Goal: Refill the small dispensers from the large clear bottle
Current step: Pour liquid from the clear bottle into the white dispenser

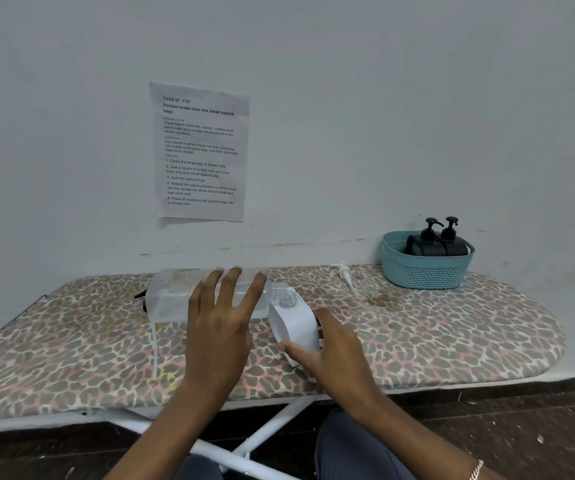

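The large clear bottle (pixel 171 299) lies on its side above the leopard-print ironing board (pixel 452 327), its open threaded neck (pixel 280 291) against the mouth of a small white dispenser (pixel 294 327). My left hand (pixel 222 320) holds the bottle from above with its fingers spread over the body; the thumb is hidden. My right hand (pixel 331 351) grips the white dispenser between thumb and fingers and keeps it tilted toward the bottle's neck. The dispenser has no pump on it.
A white pump head with its tube (pixel 346 275) lies on the board at the back. A teal basket (pixel 424 271) at the back right holds two black pump dispensers (pixel 436 242). A thin white tube (pixel 154 348) and a dark object (pixel 140 295) lie left of the bottle.
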